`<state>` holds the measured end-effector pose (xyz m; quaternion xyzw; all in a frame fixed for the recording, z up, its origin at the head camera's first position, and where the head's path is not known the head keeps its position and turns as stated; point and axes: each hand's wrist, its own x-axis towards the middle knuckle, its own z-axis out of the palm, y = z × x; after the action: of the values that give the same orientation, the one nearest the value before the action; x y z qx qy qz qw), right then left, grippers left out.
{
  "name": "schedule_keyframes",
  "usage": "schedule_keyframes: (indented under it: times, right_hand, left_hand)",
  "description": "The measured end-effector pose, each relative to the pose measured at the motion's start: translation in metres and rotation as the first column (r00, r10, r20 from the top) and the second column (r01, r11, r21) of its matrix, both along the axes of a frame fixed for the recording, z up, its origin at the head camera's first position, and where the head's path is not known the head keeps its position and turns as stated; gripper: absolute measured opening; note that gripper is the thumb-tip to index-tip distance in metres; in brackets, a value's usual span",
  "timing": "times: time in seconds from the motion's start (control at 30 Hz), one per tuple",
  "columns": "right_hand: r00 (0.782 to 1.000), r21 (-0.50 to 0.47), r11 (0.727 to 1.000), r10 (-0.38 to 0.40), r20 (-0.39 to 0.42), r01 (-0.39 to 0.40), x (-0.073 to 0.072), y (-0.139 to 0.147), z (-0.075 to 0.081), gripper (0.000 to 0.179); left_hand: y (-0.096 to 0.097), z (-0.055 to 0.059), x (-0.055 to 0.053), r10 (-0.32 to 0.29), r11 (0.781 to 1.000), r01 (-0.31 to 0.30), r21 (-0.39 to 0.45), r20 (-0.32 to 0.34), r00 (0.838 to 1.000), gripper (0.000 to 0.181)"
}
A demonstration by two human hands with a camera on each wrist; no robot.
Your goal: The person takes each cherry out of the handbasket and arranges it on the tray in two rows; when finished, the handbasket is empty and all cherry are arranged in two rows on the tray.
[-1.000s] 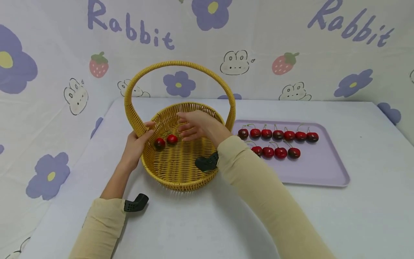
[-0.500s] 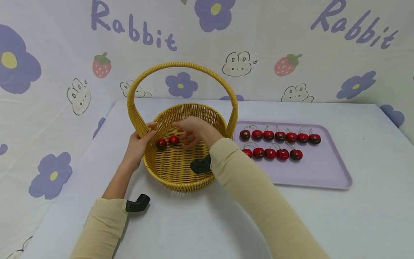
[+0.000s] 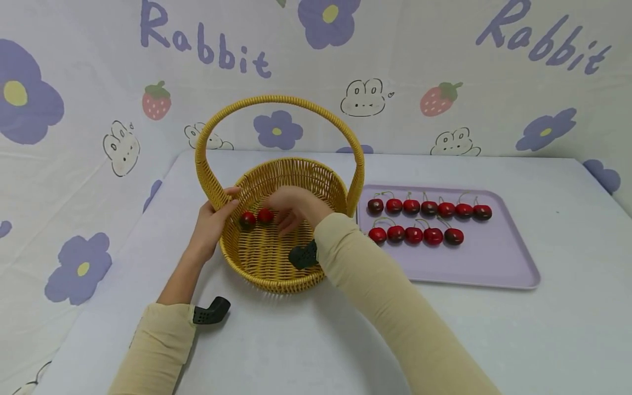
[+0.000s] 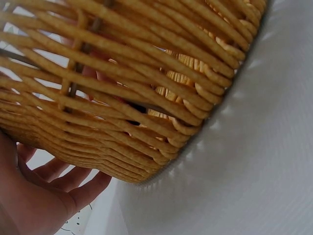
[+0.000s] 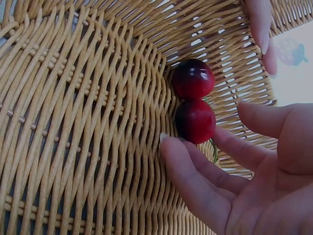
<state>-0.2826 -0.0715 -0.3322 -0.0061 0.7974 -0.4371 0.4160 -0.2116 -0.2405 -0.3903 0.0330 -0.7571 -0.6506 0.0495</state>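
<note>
My left hand [image 3: 207, 226] grips the left side of the yellow wicker basket [image 3: 276, 285] by the handle's base, thumb over the rim. In the left wrist view, that hand's fingers lie along the outer wall. Two dark red cherries rest side by side inside: the left cherry [image 3: 247, 220] and the right cherry [image 3: 265, 216]. My right hand [image 3: 296, 204] reaches down into the basket beside them. In the right wrist view, its bent fingers come close round the nearer cherry [image 5: 196, 121], which has a green stem, while the thumb stands apart from it.
Right of the basket lies a lilac tray [image 3: 494, 263] with two rows of stemmed cherries [image 3: 413, 235]. The tall basket handle [image 3: 280, 99] arches over the right hand's workspace. A printed cloth [image 3: 306, 66] hangs behind the white table [image 3: 276, 351].
My right hand has lowered leftward to the cherries in the basket. The left hand keeps its grip on the basket. The whole head view has shifted slightly.
</note>
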Motion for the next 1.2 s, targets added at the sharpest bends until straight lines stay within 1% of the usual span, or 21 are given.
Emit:
schedule_keyframes:
  times: [0.1,0.17,0.27,0.33,0.4,0.5,0.6,0.63,0.73,0.87,0.97,1.07,1.13,1.2]
  right_hand:
    - [1.0,0.014,1.0,0.016,-0.011,-0.016,0.002,-0.003,0.0,0.043]
    - [0.999,0.03,0.999,0.033,-0.036,-0.032,0.003,-0.006,0.0,0.038]
    - [0.988,0.082,0.991,0.111,-0.111,-0.103,0.006,-0.01,-0.002,0.029]
    - [0.97,0.131,0.98,0.173,-0.171,-0.152,0.008,-0.012,-0.003,0.026]
    - [0.946,0.183,0.963,0.237,-0.221,-0.199,0.01,-0.015,-0.004,0.024]
    - [0.909,0.246,0.936,0.315,-0.273,-0.251,0.012,-0.017,-0.005,0.02]
    - [0.875,0.289,0.914,0.372,-0.312,-0.285,0.012,-0.019,-0.005,0.017]
    - [0.868,0.295,0.911,0.378,-0.323,-0.288,0.011,-0.019,-0.006,0.019]
    - [0.877,0.267,0.929,0.341,-0.338,-0.257,0.01,-0.019,-0.006,0.034]
    - [0.908,0.18,0.963,0.251,-0.336,-0.199,0.009,-0.016,-0.004,0.062]
    - [0.914,0.128,0.972,0.23,-0.335,-0.198,0.007,-0.01,0.001,0.077]
    - [0.917,0.081,0.972,0.236,-0.321,-0.222,0.003,-0.002,0.005,0.083]
    - [0.919,0.049,0.968,0.251,-0.303,-0.248,-0.001,0.004,0.008,0.082]
    - [0.93,0.002,0.965,0.252,-0.268,-0.261,-0.004,0.01,0.009,0.078]
  left_hand:
    - [0.0,0.0,0.0,-0.005,1.0,0.005,0.003,-0.006,1.0,0.041]
    - [0.0,0.0,0.001,-0.005,1.0,0.005,0.001,-0.007,1.0,0.041]
    - [0.0,0.0,0.001,-0.001,1.0,0.001,-0.003,-0.007,1.0,0.041]
    - [0.0,0.0,0.001,0.001,1.0,-0.001,-0.004,-0.008,1.0,0.04]
    - [0.0,-0.001,0.001,0.001,1.0,-0.001,-0.003,-0.009,1.0,0.04]
    - [0.0,-0.001,0.001,-0.002,1.0,0.002,0.002,-0.014,1.0,0.04]
    - [0.0,-0.001,0.0,-0.002,1.0,0.002,0.004,-0.018,1.0,0.04]
    - [0.0,-0.001,0.001,-0.001,1.0,0.001,0.003,-0.018,1.0,0.04]
    - [0.0,-0.001,0.001,0.0,1.0,0.0,-0.001,-0.015,1.0,0.04]
    - [0.001,-0.001,0.001,0.0,1.0,0.0,-0.003,-0.012,1.0,0.04]
    - [0.001,-0.003,0.001,-0.003,1.0,0.003,0.003,-0.016,1.0,0.041]
    - [0.001,-0.003,0.001,-0.005,1.0,0.005,0.007,-0.02,1.0,0.041]
    - [0.001,-0.004,0.001,-0.004,1.0,0.005,0.005,-0.021,1.0,0.041]
    - [0.0,-0.004,0.001,-0.003,1.0,0.003,0.004,-0.019,1.0,0.041]
